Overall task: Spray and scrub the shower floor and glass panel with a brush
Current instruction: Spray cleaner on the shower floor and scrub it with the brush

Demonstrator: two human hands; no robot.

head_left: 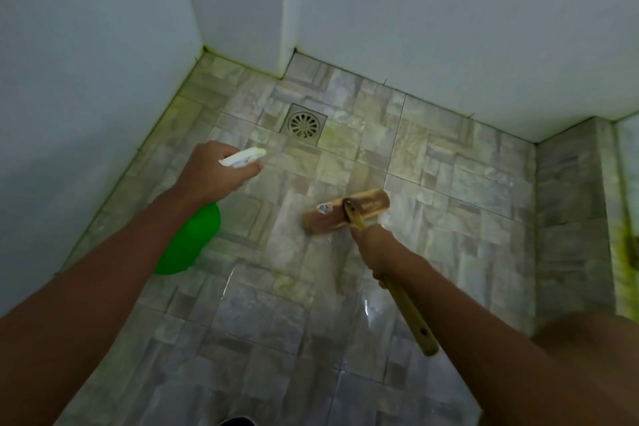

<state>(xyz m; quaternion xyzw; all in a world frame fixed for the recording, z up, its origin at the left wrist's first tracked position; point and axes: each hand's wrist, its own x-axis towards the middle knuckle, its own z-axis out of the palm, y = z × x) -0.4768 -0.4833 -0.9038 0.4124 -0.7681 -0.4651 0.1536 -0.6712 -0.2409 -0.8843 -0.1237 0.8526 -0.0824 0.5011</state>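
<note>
- The spray bottle (193, 239) is bright green with a white trigger head; the green body hangs below the left forearm, and what is inside it cannot be told through the plastic.
- The left hand (214, 171) is wrapped around the bottle's neck, fingers curled on the trigger, nozzle aimed toward the drain (303, 123).
- The right hand (375, 254) is clenched around the wooden handle of the brush (345, 214), part-way along it, with the handle's free end sticking out behind the wrist.
- The brush head lies on the shower floor (449, 183), near the middle, between the drain and the person.
- The floor is patchwork grey-beige tile, wet and shiny nearer the camera, with yellow-green staining along the wall joints.
- Plain pale walls (449, 28) close in the far sides; a low tiled kerb (570, 211) runs along the right.
</note>
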